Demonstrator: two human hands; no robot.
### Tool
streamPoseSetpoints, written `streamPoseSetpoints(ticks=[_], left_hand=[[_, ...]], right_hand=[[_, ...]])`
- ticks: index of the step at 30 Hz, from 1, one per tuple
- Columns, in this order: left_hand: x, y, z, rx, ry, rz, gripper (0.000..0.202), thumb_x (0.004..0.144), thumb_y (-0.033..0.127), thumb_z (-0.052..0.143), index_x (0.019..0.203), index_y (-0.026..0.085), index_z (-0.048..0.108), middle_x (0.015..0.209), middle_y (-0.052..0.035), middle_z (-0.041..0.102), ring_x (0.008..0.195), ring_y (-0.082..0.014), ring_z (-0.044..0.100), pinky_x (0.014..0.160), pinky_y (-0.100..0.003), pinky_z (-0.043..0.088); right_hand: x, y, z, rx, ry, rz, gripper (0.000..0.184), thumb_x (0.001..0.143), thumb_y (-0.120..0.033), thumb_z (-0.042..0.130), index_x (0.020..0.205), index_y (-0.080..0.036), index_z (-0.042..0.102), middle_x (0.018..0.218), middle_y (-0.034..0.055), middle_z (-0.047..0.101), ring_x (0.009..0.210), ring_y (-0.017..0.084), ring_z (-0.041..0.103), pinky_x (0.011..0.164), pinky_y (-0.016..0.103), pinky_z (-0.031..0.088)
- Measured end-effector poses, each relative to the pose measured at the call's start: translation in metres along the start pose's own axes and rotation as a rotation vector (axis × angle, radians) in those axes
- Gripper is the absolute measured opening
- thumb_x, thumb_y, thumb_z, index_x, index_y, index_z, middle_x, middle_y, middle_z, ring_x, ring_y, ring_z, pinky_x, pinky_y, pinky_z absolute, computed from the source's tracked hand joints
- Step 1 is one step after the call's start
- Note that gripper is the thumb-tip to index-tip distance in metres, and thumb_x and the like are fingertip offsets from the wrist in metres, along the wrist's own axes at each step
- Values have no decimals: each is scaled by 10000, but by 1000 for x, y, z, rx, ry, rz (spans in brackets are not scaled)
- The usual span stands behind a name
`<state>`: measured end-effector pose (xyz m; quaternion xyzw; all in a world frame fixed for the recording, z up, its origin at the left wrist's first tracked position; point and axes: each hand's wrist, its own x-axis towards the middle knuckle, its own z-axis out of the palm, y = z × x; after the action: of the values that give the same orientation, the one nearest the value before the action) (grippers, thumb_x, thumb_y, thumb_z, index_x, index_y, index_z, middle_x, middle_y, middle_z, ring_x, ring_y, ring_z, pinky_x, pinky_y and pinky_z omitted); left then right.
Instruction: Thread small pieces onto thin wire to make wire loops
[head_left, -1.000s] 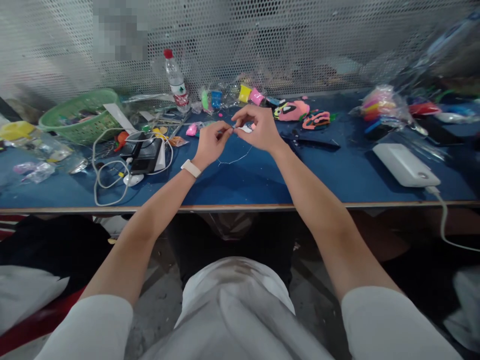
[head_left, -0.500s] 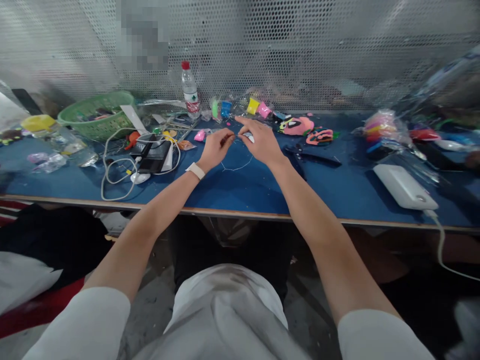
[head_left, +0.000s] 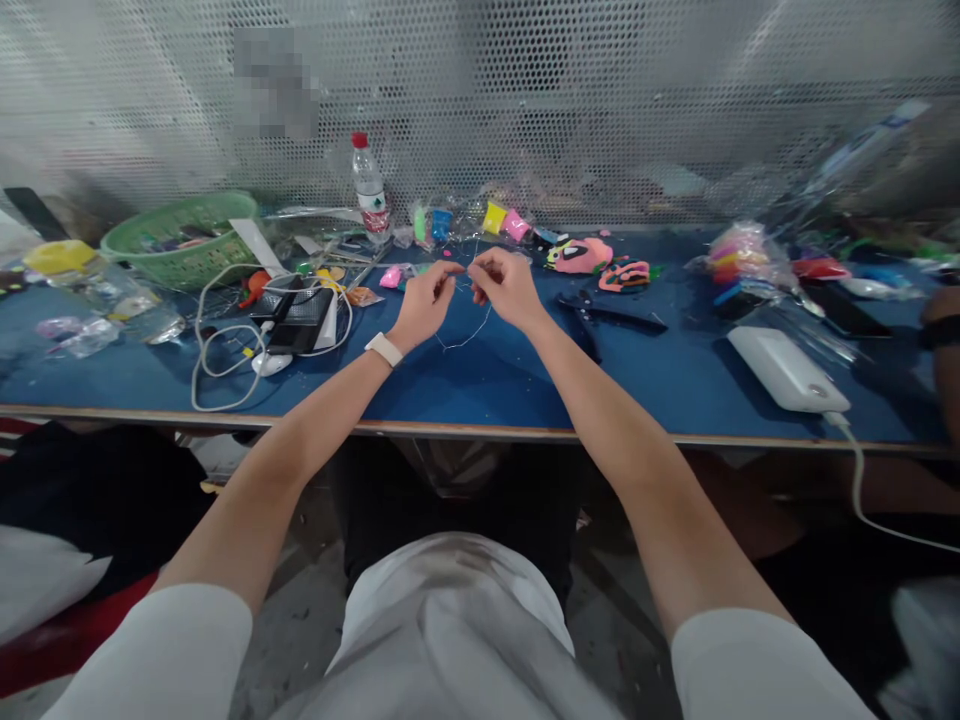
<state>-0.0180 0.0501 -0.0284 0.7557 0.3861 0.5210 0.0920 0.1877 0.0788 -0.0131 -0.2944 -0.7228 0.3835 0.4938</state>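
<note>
Hands (head_left: 421, 306), two; strand (head_left: 446, 348) between, one; bottle (head_left: 370, 195), one.

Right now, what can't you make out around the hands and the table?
What, if anything, the left hand and right hand pinch: head view, too small, hidden by the hands themselves.
Ends of the strand: head view, too thin, lost at the hands.
Contents of the basket: head view, blurred and small.
Far end of the white cable: head view, cut off by the right edge.

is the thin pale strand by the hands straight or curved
Curved: the strand dips in an arc between the left hand and right hand.
</note>
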Motion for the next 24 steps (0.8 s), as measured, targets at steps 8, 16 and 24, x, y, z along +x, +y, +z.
streamPoseSetpoints(ticks=[8,16,24], left_hand=[[2,-4,1,-127,-31,-61,200,1138,449,608,1107,268,687,690,24,602,583,-150,593,625,-308,510],[2,-5,0,-135,-27,-62,129,1110,315,633,1044,214,678,678,34,576,563,-116,537,596,-264,412],[0,6,0,-140,-41,-79,46,1085,242,659,1060,214,687,657,39,575,547,-121,516,597,-270,385]], right_hand=[[-3,-10,3,-9,-29,-19,488,981,-788,716,1122,-322,745,962,27,698,676,181,649,665,364,610],[-1,0,0,-176,10,-211,380,1114,-519,603,974,-242,821,963,37,685,569,104,554,623,318,537],[2,-9,0,-28,73,-109,438,1004,-656,757,1170,-253,799,703,-12,644,610,158,574,574,285,465]])
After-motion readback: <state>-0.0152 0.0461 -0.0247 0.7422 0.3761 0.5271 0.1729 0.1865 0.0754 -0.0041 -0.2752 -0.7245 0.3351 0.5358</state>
